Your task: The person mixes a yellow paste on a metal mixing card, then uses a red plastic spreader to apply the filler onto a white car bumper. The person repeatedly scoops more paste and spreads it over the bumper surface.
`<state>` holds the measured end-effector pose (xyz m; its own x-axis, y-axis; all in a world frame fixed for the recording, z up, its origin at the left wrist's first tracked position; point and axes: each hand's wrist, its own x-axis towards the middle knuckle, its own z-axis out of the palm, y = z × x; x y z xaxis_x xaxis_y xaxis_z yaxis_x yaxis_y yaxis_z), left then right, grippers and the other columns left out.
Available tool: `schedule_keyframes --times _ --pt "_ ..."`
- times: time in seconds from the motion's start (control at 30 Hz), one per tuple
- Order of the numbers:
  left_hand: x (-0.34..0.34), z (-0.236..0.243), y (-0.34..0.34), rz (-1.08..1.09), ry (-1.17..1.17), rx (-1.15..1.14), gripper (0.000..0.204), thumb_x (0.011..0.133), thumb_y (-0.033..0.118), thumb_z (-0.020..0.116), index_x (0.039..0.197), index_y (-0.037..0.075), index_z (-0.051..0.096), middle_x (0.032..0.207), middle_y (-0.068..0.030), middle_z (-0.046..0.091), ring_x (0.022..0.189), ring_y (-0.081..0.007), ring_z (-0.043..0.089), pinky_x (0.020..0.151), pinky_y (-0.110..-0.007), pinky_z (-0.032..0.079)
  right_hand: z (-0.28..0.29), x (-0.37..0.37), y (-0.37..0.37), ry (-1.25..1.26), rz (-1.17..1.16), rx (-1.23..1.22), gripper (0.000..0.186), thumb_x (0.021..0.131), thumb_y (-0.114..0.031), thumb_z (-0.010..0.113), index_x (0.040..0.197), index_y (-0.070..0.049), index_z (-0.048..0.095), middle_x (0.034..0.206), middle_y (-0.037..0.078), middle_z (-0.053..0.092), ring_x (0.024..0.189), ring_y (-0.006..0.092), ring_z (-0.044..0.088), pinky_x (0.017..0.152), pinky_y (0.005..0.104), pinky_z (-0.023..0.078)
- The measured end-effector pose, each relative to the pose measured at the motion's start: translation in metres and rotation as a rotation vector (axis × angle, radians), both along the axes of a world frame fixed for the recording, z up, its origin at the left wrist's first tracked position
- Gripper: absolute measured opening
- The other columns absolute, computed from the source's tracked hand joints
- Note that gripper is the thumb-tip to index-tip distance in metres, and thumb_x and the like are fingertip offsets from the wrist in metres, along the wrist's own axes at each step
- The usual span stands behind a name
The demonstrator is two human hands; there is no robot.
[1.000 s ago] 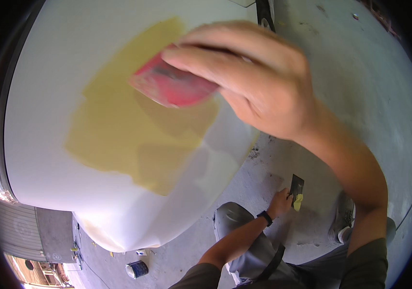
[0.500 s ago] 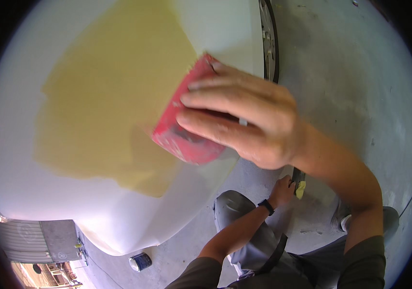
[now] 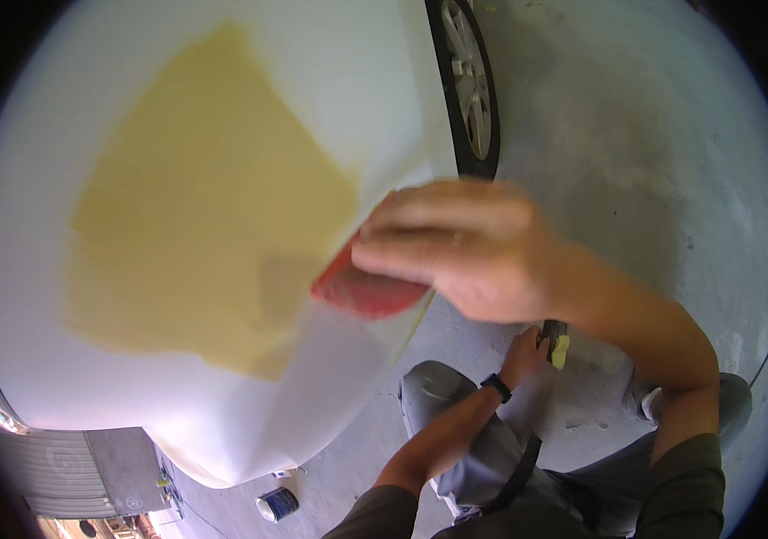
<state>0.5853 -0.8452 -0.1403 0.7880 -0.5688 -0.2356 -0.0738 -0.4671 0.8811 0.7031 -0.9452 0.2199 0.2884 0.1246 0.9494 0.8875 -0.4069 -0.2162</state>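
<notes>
My right hand (image 3: 456,247), slightly blurred, grips a red flexible spreader (image 3: 361,292) against a white car body panel (image 3: 357,90), just right of a broad, thin patch of yellow filler (image 3: 182,198) on that panel. Lower down, beside my grey-trousered knee, my left hand (image 3: 525,355) holds a dark flat spatula (image 3: 554,332) with a lump of pale yellow paste (image 3: 560,352) on it.
The car's wheel (image 3: 469,81) is at the top, right of the panel, beside grey concrete floor (image 3: 635,153). A blue-and-silver can (image 3: 278,504) lies at the bottom. A corrugated shutter (image 3: 42,472) and small items are at lower left.
My right hand and spreader have moved downward and rightward from the upper filler patch toward its right edge. The view has shifted, showing more of the wheel. My left hand stays low with the spatula.
</notes>
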Motion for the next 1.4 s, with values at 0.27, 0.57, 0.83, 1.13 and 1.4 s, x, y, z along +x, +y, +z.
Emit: schedule_keyframes --times 0.27,0.57,0.83,1.13,1.4 --pt "0.001 0.009 0.003 -0.003 -0.006 0.025 0.024 0.102 0.018 0.065 0.095 -0.004 0.058 0.078 -0.0235 0.067 0.070 -0.0386 0.067 0.066 -0.048 0.050 0.077 0.053 -0.041 -0.166 -0.245 0.025 0.035 0.086 0.007 0.073 0.119 -0.001 0.077 0.111 0.015 0.078 0.097 0.0287 0.077 0.084 0.0361 0.062" --pt "0.000 0.005 0.003 -0.039 -0.039 0.064 0.023 0.102 0.017 0.065 0.096 -0.005 0.058 0.078 -0.0240 0.066 0.071 -0.0382 0.068 0.065 -0.048 0.049 0.073 0.089 -0.014 -0.445 -0.135 0.094 0.030 0.088 -0.004 0.073 0.118 0.000 0.076 0.111 0.015 0.077 0.096 0.0308 0.076 0.083 0.0375 0.065" --pt "0.001 0.015 0.002 -0.042 0.022 0.076 0.020 0.102 0.015 0.065 0.097 -0.004 0.058 0.073 -0.0217 0.063 0.066 -0.0371 0.064 0.062 -0.047 0.047 0.021 0.073 -0.017 -0.324 -0.275 0.117 0.030 0.084 -0.010 0.074 0.113 -0.011 0.082 0.114 0.005 0.080 0.108 0.0257 0.075 0.096 0.0376 0.063" --pt "0.003 0.027 -0.001 -0.016 0.135 0.027 0.022 0.101 0.016 0.065 0.097 -0.004 0.057 0.078 -0.0259 0.062 0.071 -0.0442 0.062 0.066 -0.050 0.047 -0.027 0.048 -0.010 -0.209 -0.240 0.030 0.029 0.085 -0.007 0.074 0.112 -0.003 0.082 0.115 0.014 0.080 0.110 0.0320 0.077 0.107 0.0512 0.057" --pt "0.002 0.021 -0.001 -0.005 0.108 0.046 0.019 0.100 0.014 0.065 0.100 -0.005 0.062 0.083 -0.0263 0.068 0.077 -0.0423 0.069 0.070 -0.049 0.052 -0.035 0.032 -0.011 -0.207 -0.194 -0.047 0.027 0.086 -0.013 0.072 0.111 -0.006 0.081 0.115 0.012 0.079 0.107 0.0286 0.077 0.098 0.0436 0.064"
